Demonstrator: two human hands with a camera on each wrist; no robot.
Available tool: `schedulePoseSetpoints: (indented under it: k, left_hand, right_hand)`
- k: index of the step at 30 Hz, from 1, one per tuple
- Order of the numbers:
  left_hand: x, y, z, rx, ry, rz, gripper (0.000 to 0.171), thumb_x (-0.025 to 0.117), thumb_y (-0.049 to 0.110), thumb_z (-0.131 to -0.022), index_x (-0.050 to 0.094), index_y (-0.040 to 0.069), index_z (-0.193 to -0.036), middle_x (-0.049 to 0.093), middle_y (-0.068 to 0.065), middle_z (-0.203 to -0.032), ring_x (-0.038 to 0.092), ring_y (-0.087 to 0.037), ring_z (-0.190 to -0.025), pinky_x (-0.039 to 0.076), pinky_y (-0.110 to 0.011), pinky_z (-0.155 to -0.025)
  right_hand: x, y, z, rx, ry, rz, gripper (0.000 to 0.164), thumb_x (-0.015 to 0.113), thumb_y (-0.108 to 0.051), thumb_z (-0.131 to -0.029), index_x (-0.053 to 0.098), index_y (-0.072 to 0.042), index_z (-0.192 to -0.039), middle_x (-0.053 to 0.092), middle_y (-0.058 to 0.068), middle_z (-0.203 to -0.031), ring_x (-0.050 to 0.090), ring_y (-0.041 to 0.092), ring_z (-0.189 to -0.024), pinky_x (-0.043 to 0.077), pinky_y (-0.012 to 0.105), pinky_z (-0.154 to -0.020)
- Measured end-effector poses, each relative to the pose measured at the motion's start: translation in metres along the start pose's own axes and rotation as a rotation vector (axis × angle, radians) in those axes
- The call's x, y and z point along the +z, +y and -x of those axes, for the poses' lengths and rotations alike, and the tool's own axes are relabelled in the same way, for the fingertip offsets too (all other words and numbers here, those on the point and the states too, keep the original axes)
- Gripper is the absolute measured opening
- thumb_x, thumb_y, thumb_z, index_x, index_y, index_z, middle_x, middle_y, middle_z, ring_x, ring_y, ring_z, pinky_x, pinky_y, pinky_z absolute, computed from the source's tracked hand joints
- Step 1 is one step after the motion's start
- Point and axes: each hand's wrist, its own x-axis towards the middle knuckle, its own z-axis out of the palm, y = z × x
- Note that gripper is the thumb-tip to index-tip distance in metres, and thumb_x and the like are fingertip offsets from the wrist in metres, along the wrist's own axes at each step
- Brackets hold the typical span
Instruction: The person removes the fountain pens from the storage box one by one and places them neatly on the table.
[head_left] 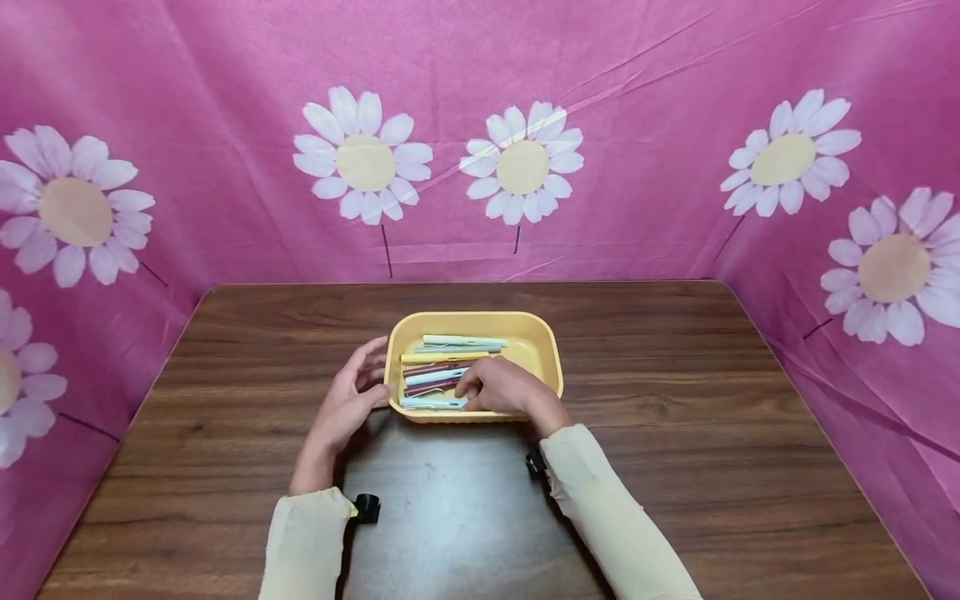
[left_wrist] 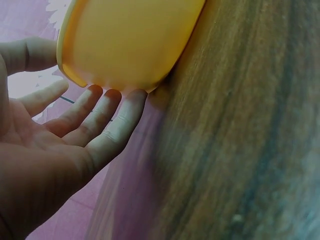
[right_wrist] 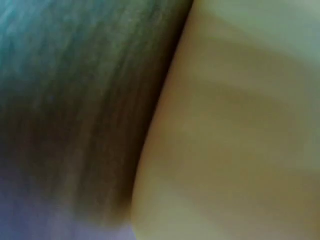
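Observation:
A yellow plastic bin [head_left: 543,354] stands on the wooden table, with several pens lying crosswise inside it. Among them are a yellow pen [head_left: 442,358], a pale green pen [head_left: 461,341] and a light blue pen [head_left: 431,403] along the near wall. My left hand [head_left: 348,404] touches the bin's left end; in the left wrist view the fingers are spread, with tips against the outer wall. My right hand [head_left: 502,387] reaches over the near rim, bent fingers down at the pens' right ends. Whether they pinch a pen is hidden. Only the bin's blurred outer wall [right_wrist: 225,140] fills the right wrist view.
The dark brown wooden table [head_left: 660,400] extends to both sides of the bin and in front of it. Behind and beside it hangs a pink cloth [head_left: 637,167] with large white flowers. Black wrist straps [head_left: 367,508] show at both cuffs.

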Motion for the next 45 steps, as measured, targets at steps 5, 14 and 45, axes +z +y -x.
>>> schedulePoseSetpoints:
  k: [5, 14, 45]
  left_hand:
    - [0.0, -0.001, 0.0, 0.006, -0.016, 0.039, 0.067, 0.055, -0.013, -0.091, 0.036, 0.002, -0.154, 0.044, -0.029, -0.144, 0.047, -0.044, -0.13, 0.058, -0.024, -0.083]
    - [0.0, -0.001, 0.0, 0.016, -0.046, 0.116, 0.065, 0.052, -0.014, -0.091, 0.035, -0.003, -0.153, 0.042, -0.031, -0.145, 0.044, -0.044, -0.132, 0.059, -0.026, -0.085]
    - [-0.001, -0.005, 0.0, -0.034, -0.036, 0.154, 0.064, 0.053, -0.012, -0.092, 0.036, 0.0, -0.153, 0.043, -0.03, -0.143, 0.05, -0.042, -0.124, 0.061, -0.031, -0.083]
  right_hand:
    - [0.001, 0.001, -0.001, 0.002, 0.013, 0.014, 0.007, 0.08, -0.01, -0.087, 0.08, -0.014, -0.094, 0.059, -0.011, -0.069, 0.052, 0.002, -0.067, 0.048, 0.021, -0.066]
    - [0.0, 0.004, -0.001, -0.045, 0.019, 0.072, 0.007, 0.078, -0.014, -0.089, 0.079, -0.021, -0.088, 0.062, -0.013, -0.073, 0.053, 0.001, -0.067, 0.049, 0.022, -0.062]
    - [-0.03, 0.014, 0.015, -0.118, 0.035, 0.11, 0.005, 0.075, -0.019, -0.092, 0.078, -0.021, -0.096, 0.066, -0.017, -0.08, 0.06, 0.003, -0.076, 0.054, 0.025, -0.072]
